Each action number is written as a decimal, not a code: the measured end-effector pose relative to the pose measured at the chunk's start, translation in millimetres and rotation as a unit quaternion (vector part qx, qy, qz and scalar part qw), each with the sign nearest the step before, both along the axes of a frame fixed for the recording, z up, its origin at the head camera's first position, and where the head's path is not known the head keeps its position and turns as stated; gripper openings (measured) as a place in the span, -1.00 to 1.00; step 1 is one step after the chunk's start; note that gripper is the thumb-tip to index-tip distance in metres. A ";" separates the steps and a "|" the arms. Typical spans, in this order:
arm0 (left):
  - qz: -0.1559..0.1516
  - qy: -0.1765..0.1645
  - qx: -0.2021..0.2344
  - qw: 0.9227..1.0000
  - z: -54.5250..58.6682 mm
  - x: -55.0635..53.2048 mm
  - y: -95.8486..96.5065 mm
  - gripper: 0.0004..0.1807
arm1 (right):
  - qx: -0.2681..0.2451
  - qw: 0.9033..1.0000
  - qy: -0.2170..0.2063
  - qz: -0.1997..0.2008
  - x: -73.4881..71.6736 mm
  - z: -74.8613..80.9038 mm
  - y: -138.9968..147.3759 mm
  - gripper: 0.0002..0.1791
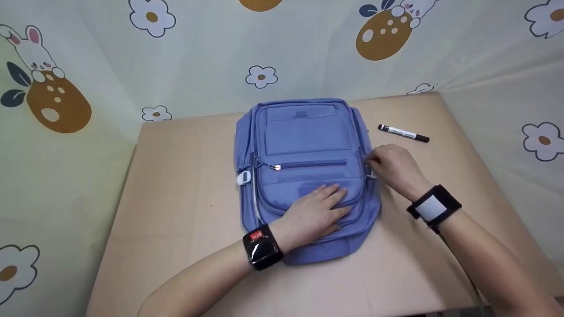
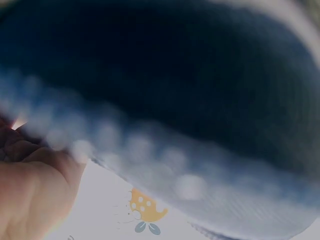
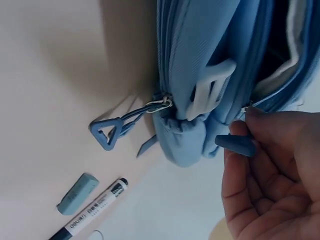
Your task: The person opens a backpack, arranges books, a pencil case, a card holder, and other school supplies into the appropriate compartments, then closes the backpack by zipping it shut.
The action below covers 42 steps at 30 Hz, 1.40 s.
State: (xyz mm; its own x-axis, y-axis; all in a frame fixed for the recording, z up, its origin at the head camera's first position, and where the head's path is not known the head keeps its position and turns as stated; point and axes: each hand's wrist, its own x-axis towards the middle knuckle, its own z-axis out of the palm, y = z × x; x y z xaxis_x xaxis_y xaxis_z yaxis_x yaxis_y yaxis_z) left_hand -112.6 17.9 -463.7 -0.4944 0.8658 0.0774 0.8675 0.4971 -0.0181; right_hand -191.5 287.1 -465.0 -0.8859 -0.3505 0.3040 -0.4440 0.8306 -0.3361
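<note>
A blue backpack (image 1: pixel 308 136) lies front side up on the tabletop. My left hand (image 1: pixel 315 213) rests on its lower front with fingers spread. At the bag's right side, my right hand (image 1: pixel 394 167) pinches a zipper pull (image 3: pixel 236 145), its blue tab showing between the fingers in the right wrist view. Beside it a zipped compartment (image 3: pixel 272 62) gapes, pale lining visible. In the left wrist view, blurred zipper teeth (image 2: pixel 140 147) edge a dark opening, and part of the left hand (image 2: pixel 37 185) appears at lower left.
Right of the bag lies a white and black marker (image 1: pixel 403 133). A small blue-green block (image 3: pixel 77 194) is beside it in the right wrist view. White buckles (image 1: pixel 243 178) and a triangular zipper pull (image 3: pixel 106 133) stick out from the bag's sides. A printed curtain (image 1: pixel 211 66) hangs behind the table (image 1: pixel 176 176).
</note>
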 end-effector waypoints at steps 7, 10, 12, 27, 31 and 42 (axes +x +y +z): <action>0.000 -0.003 0.000 1.000 -0.2 -0.7 -0.3 -0.47 | 0.007 0.999 -0.035 0.012 24.7 5.8 1.7 -0.97; 0.000 -0.004 -0.002 1.000 -0.9 -1.0 -0.1 -0.46 | 0.006 0.999 -0.045 0.014 30.4 7.1 1.6 -0.97; 0.000 -0.003 -0.003 1.000 -1.1 -1.2 0.0 -0.46 | 0.003 0.999 -0.051 0.012 31.8 6.2 1.1 -0.97; -0.009 0.029 0.048 0.998 2.3 8.3 -19.8 -0.75 | -0.023 1.000 -0.016 -0.010 35.1 -8.7 -2.2 -0.91; -0.008 0.060 0.032 0.998 2.3 8.8 -19.9 -0.86 | -0.032 0.999 -0.007 -0.013 35.6 -9.5 -0.9 -0.93; 0.011 0.068 -0.007 0.998 1.7 10.5 -12.9 -0.78 | -0.030 0.999 0.012 -0.005 49.7 -11.4 1.4 -0.90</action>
State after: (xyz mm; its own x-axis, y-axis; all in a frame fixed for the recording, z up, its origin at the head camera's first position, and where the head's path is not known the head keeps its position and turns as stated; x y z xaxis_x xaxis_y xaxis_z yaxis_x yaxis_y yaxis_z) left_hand -102.2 5.0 -462.0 -0.4991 0.8562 0.1337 0.8455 0.5150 -0.1414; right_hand -141.9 288.5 -476.4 -0.8816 -0.3226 0.3445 -0.4443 0.8136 -0.3751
